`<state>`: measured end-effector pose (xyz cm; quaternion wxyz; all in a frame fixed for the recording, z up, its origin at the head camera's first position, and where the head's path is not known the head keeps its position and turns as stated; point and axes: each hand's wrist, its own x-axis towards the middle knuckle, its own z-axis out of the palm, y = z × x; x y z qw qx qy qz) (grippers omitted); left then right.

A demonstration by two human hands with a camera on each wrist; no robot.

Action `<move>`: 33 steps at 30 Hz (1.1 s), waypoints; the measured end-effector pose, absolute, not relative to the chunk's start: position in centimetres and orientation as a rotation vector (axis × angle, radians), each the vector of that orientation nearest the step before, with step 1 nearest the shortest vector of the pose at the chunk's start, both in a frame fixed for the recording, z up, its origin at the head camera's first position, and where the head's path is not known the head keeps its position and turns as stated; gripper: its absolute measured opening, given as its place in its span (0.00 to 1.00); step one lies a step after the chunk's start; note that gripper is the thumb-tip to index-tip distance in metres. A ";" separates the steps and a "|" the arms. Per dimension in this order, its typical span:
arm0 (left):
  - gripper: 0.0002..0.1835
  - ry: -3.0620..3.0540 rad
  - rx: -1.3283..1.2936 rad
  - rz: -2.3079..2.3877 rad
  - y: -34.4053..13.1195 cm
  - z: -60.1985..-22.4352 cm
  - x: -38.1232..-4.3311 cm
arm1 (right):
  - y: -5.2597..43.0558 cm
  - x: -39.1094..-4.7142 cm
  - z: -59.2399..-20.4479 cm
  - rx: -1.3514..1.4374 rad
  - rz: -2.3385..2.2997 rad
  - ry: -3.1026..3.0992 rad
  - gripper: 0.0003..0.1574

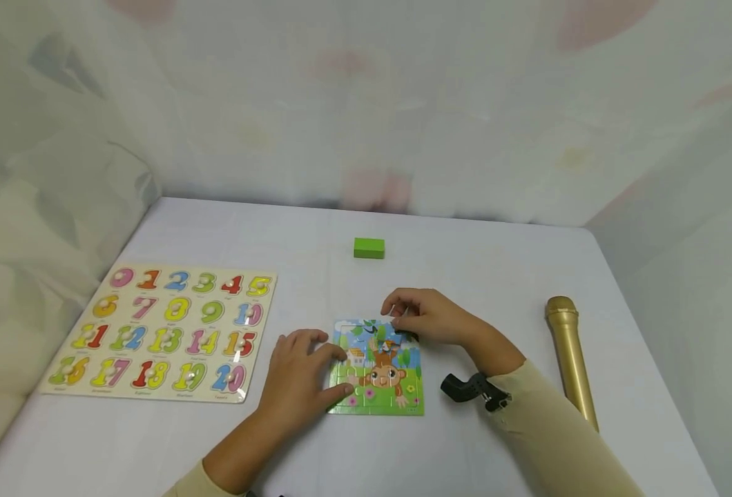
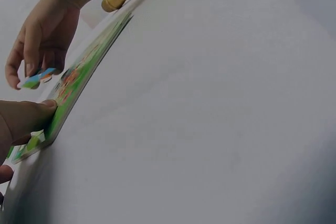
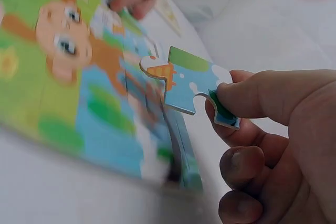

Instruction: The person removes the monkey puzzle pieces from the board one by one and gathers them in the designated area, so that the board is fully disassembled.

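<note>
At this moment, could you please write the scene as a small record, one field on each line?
Left hand: touches left side of puzzle
Right hand: pinches piece between thumb and finger
Piece: mostly blue, with green and orange
Puzzle: monkey picture, flat on table
Left of puzzle: number board
Beyond puzzle: green block
Far right: gold tube

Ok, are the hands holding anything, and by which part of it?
Yes: the right hand pinches a puzzle piece by one end, between thumb and finger. The left hand only rests on the left side of the puzzle board.
</note>
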<state>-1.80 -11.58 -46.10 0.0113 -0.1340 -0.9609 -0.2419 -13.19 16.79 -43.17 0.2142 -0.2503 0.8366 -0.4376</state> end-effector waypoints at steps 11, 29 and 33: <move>0.25 -2.971 -0.447 -0.773 -11.5 -46.3 -1.7 | 21.9 -13.0 -43.5 -0.526 -1.143 2.414 0.10; 0.24 -2.947 -0.493 -0.858 -11.5 -46.1 -1.8 | 22.9 -12.2 -43.8 -0.556 -0.958 2.606 0.07; 0.25 -2.944 -0.493 -0.857 -11.4 -46.1 -1.7 | 22.3 -11.9 -43.8 -0.532 -0.910 2.657 0.07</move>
